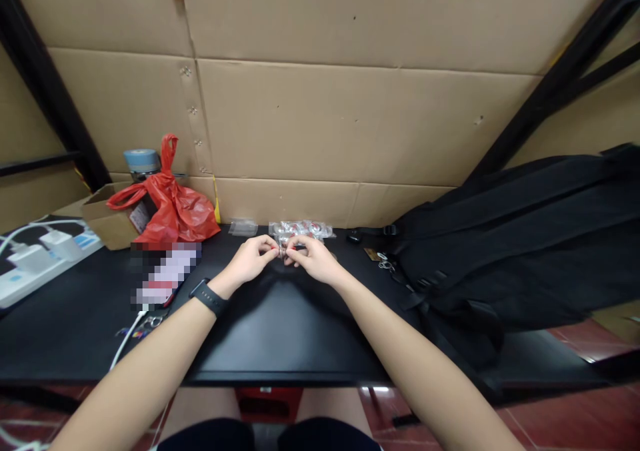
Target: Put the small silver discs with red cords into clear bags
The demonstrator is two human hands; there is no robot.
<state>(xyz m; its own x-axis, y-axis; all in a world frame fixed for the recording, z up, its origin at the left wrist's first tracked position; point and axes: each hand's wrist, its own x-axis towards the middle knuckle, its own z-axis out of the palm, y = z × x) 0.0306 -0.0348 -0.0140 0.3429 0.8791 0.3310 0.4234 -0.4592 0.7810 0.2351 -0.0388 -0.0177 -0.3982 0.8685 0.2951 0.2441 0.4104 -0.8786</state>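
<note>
My left hand (253,259) and my right hand (314,259) meet over the far middle of the black table (280,334). Thumb and fingers of each are pinched closed around a small shiny item (283,248) with bits of red. Its kind is too small to make out, and fingertips hide part of it. Just behind my hands lies a row of clear plastic packets (301,228) holding silvery and red pieces. To their left are flat clear plastic bags (243,227). A dark watch (209,296) is on my left wrist.
At left are a red plastic bag (175,204), a cardboard box (107,214), a power strip (40,264), a blurred phone (167,274) on a white cable and keys (150,324). A black backpack (510,238) fills the right side. A cardboard wall (320,124) closes the back.
</note>
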